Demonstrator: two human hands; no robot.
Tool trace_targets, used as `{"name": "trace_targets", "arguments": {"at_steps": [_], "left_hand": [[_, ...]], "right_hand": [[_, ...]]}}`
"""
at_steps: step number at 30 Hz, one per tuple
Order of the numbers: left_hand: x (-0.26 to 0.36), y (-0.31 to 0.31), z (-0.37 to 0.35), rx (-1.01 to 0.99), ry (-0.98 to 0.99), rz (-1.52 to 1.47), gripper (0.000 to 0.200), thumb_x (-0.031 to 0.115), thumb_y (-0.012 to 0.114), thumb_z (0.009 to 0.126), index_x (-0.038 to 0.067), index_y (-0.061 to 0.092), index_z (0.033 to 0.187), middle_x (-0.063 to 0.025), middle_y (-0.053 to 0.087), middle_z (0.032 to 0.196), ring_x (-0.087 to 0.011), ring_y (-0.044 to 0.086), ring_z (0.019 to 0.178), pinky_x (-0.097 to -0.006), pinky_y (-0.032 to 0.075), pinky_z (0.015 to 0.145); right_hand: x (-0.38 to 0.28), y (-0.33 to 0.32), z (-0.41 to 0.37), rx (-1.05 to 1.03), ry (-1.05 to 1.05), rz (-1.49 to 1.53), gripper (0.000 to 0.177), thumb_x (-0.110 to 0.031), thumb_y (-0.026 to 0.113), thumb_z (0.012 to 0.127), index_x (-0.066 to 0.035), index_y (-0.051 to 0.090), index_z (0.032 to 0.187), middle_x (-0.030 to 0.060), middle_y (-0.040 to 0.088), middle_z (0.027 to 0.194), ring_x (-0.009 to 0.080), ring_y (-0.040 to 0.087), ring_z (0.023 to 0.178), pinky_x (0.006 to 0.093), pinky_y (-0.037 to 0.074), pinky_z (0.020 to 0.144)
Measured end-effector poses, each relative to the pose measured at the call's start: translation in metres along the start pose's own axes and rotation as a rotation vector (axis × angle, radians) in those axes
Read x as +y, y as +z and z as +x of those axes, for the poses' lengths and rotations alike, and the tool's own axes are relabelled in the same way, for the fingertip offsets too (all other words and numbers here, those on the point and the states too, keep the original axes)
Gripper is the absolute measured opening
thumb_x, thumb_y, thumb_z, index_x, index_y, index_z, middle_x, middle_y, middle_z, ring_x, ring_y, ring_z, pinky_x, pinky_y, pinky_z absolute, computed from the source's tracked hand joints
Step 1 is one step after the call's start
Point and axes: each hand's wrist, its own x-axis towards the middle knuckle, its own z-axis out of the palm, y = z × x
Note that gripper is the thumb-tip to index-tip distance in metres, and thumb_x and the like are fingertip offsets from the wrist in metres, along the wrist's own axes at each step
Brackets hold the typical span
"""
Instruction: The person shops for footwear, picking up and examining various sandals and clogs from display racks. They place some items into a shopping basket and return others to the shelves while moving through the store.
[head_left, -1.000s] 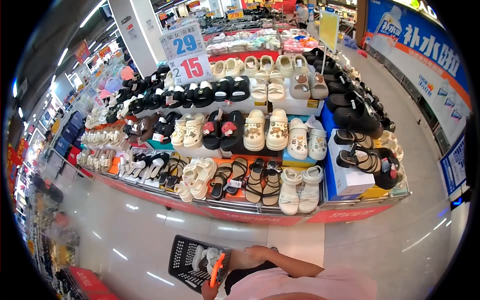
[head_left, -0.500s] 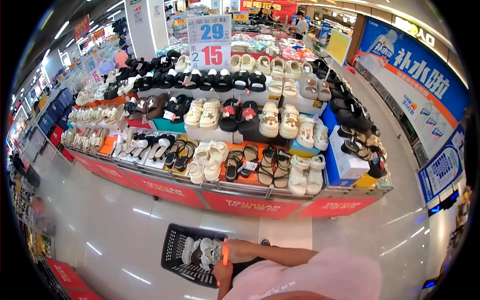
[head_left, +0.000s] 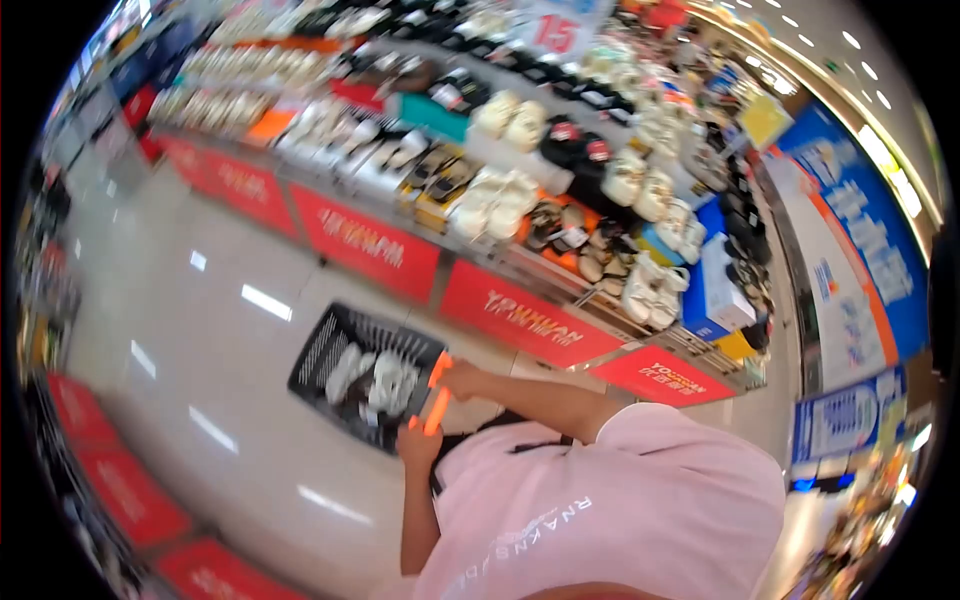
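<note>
A black shopping basket [head_left: 318, 372] with slotted walls hangs or rides in front of my body, above the shiny floor. Several whitish-grey shoes [head_left: 392, 384] lie in it, with something darker between them. An orange handle [head_left: 436, 405] runs along the basket's near side. My right hand [head_left: 462, 380] is closed around the handle's upper end. Lower down, my left hand [head_left: 418, 446] grips the same handle near its other end. The fingers of both hands are partly hidden and slightly blurred.
A long shoe stand [head_left: 375, 245] with red panels crosses ahead, stacked with sandals and clogs [head_left: 495, 200]. Shoe boxes [head_left: 712, 300] stand at its right end. Another red-panelled display [head_left: 130, 495] borders the lower left. A blue advertising wall [head_left: 850, 200] rises on the right.
My view has turned and tilted, so the shoe stand now slants down to the right. The basket and both hands appear higher and farther left in view. Both hands keep hold of the handle.
</note>
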Motion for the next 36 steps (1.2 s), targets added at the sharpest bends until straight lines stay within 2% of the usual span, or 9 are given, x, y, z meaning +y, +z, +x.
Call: {"name": "trace_targets", "arguments": {"at_steps": [2, 5, 10, 13, 19, 23, 29, 30, 36], "left_hand": [[-0.016, 0.006, 0.000, 0.149, 0.101, -0.232, 0.029, 0.032, 0.071, 0.071, 0.003, 0.065, 0.068, -0.0190, 0.061, 0.071, -0.0398, 0.062, 0.066, -0.0506, 0.049, 0.064], [-0.025, 0.000, 0.011, 0.212, 0.273, -0.301, 0.025, 0.027, 0.069, 0.069, 0.004, 0.063, 0.065, -0.0180, 0.060, 0.063, -0.0383, 0.061, 0.064, -0.0482, 0.047, 0.058], [-0.041, -0.007, 0.017, 0.074, 0.147, -0.446, 0.020, 0.021, 0.070, 0.069, 0.003, 0.067, 0.074, -0.0191, 0.062, 0.068, -0.0361, 0.063, 0.063, -0.0415, 0.049, 0.058], [-0.054, -0.007, 0.027, 0.006, 0.088, -0.451, 0.024, 0.029, 0.071, 0.066, 0.006, 0.066, 0.070, -0.0169, 0.064, 0.071, -0.0368, 0.063, 0.068, -0.0435, 0.051, 0.063], [-0.073, -0.040, 0.055, -0.094, -0.012, -0.389, 0.025, 0.030, 0.070, 0.064, 0.006, 0.065, 0.071, -0.0164, 0.063, 0.069, -0.0354, 0.063, 0.068, -0.0422, 0.050, 0.062], [-0.079, -0.062, 0.090, -0.154, -0.046, -0.384, 0.026, 0.028, 0.072, 0.066, 0.004, 0.066, 0.074, -0.0164, 0.062, 0.066, -0.0338, 0.062, 0.064, -0.0391, 0.050, 0.062], [-0.107, -0.065, 0.131, -0.248, 0.062, -0.351, 0.028, 0.032, 0.072, 0.066, 0.007, 0.071, 0.079, -0.0165, 0.065, 0.072, -0.0346, 0.065, 0.071, -0.0424, 0.051, 0.065], [-0.103, -0.078, 0.140, -0.371, 0.029, -0.299, 0.022, 0.025, 0.069, 0.071, 0.005, 0.068, 0.078, -0.0162, 0.064, 0.071, -0.0331, 0.064, 0.070, -0.0396, 0.050, 0.067], [-0.122, -0.111, 0.185, -0.399, 0.047, -0.311, 0.022, 0.025, 0.066, 0.072, 0.005, 0.069, 0.081, -0.0166, 0.067, 0.078, -0.0330, 0.066, 0.078, -0.0393, 0.051, 0.073]], "right_hand": [[-0.017, -0.013, 0.006, -0.048, 0.032, -0.139, 0.016, -0.017, 0.069, 0.072, -0.012, 0.071, 0.086, 0.0074, 0.070, 0.088, 0.0289, 0.066, 0.093, 0.0491, 0.047, 0.078], [-0.033, -0.017, 0.023, -0.194, 0.089, -0.222, 0.030, -0.021, 0.073, 0.072, -0.012, 0.074, 0.100, 0.0082, 0.071, 0.102, 0.0324, 0.064, 0.104, 0.0582, 0.046, 0.083], [-0.059, -0.042, 0.030, -0.269, 0.209, -0.308, 0.034, -0.025, 0.072, 0.074, -0.012, 0.073, 0.106, 0.0117, 0.070, 0.110, 0.0360, 0.062, 0.108, 0.0587, 0.045, 0.088], [-0.054, -0.046, 0.042, -0.341, 0.127, -0.197, 0.033, -0.027, 0.069, 0.075, -0.013, 0.073, 0.105, 0.0107, 0.069, 0.114, 0.0328, 0.062, 0.110, 0.0566, 0.045, 0.090], [-0.066, -0.090, 0.068, -0.376, 0.036, -0.180, 0.043, -0.028, 0.066, 0.074, -0.020, 0.067, 0.116, 0.0042, 0.072, 0.101, 0.0263, 0.068, 0.100, 0.0529, 0.050, 0.084], [-0.058, -0.107, 0.101, -0.356, 0.003, -0.115, 0.026, -0.023, 0.066, 0.068, -0.013, 0.073, 0.091, 0.0108, 0.071, 0.100, 0.0321, 0.067, 0.100, 0.0494, 0.051, 0.080], [-0.047, -0.120, 0.137, -0.276, 0.004, -0.033, 0.032, -0.021, 0.066, 0.068, -0.009, 0.074, 0.096, 0.0102, 0.071, 0.100, 0.0370, 0.064, 0.104, 0.0586, 0.044, 0.084], [-0.049, -0.134, 0.139, -0.273, -0.008, -0.028, 0.032, -0.023, 0.066, 0.069, -0.009, 0.074, 0.096, 0.0101, 0.070, 0.102, 0.0366, 0.063, 0.104, 0.0571, 0.044, 0.084], [-0.054, -0.165, 0.183, -0.325, 0.016, -0.008, 0.031, -0.023, 0.068, 0.070, -0.011, 0.074, 0.098, 0.0085, 0.070, 0.105, 0.0351, 0.061, 0.106, 0.0561, 0.044, 0.085]]}}
